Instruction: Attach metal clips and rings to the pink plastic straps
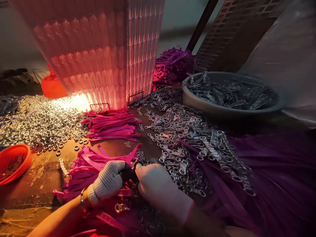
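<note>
My left hand (108, 182) wears a white dotted knit glove and my right hand (158, 189) a plain white glove. Both meet low in the middle of the head view, fingers closed around a small dark piece with a metal ring (134, 169) between them. A pink strap (132, 154) rises from that spot. Just left lies a loose bunch of pink straps (86, 164). A metal clip (120, 207) lies under my hands. What exactly each hand grips is hidden by the fingers.
A neat stack of pink straps (113, 126) lies farther back. Metal rings (41, 121) cover the table's left, metal clips (182, 138) its middle. A grey basin (209, 105) holds more clips. Two orange bowls (13, 164) (51, 87), a pink lattice basket (103, 52), purple straps (271, 177).
</note>
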The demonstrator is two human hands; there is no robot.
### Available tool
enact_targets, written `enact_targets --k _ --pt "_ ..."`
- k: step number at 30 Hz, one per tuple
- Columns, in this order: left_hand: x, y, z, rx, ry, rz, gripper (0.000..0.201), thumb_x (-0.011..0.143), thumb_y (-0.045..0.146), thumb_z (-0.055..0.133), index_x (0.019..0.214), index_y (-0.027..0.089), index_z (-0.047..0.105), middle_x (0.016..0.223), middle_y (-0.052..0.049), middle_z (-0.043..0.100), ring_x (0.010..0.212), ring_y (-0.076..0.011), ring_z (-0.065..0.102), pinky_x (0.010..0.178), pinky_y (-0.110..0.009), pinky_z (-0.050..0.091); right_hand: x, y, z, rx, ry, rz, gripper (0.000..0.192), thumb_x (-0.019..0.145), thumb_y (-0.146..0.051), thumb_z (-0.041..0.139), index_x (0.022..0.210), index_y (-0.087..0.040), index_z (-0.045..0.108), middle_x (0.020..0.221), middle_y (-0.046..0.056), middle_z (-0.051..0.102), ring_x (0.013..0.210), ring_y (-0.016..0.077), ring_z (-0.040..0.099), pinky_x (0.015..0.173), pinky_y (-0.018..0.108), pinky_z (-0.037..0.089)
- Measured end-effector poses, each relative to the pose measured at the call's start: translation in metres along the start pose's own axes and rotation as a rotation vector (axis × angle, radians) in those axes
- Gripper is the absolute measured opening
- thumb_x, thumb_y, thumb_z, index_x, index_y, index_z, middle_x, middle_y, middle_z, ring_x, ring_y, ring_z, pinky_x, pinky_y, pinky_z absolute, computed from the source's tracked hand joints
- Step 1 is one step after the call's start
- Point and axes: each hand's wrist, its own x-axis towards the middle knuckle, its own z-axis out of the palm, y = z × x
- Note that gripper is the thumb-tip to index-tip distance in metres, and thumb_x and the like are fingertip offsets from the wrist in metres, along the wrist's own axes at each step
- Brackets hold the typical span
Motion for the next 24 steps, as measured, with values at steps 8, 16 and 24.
enact_targets --k 8,16,24 --pt "0.005 0.019 -0.054 0.354 -0.114 0.214 0.019 0.081 0.013 0.053 0.086 0.017 0.071 0.081 -0.003 0.070 0.071 -0.0144 0.060 0.064 -0.022 0.042 0.004 0.001 -0.005 -0.012 0.034 0.022 0.017 0.077 -0.010 0.051 0.088 -0.015 0.064 0.077 0.012 0.072 0.072 0.0226 0.069 0.055 0.031 0.027" --pt "-0.035 -0.029 -0.110 0.338 0.118 0.011 0.026 0.085 0.034 0.061 0.103 0.020 0.073 0.095 -0.008 0.074 0.078 -0.0184 0.065 0.071 -0.028 0.049 0.003 0.001 -0.009 -0.002 -0.028 -0.026 0.018 0.078 -0.012 0.051 0.087 -0.017 0.066 0.090 0.012 0.071 0.083 0.0239 0.067 0.065 0.031 0.037" --pt "-0.007 -0.028 -0.039 -1.181 -0.034 -0.546 0.058 0.085 0.065 0.052 0.090 0.009 0.067 0.062 -0.006 0.067 0.028 -0.0056 0.038 0.030 -0.019 0.020 0.104 0.094 0.004 -0.009 -0.025 0.469 0.029 0.088 -0.016 0.047 0.108 -0.010 0.067 0.106 0.022 0.069 0.096 0.0287 0.068 0.072 0.034 0.044"
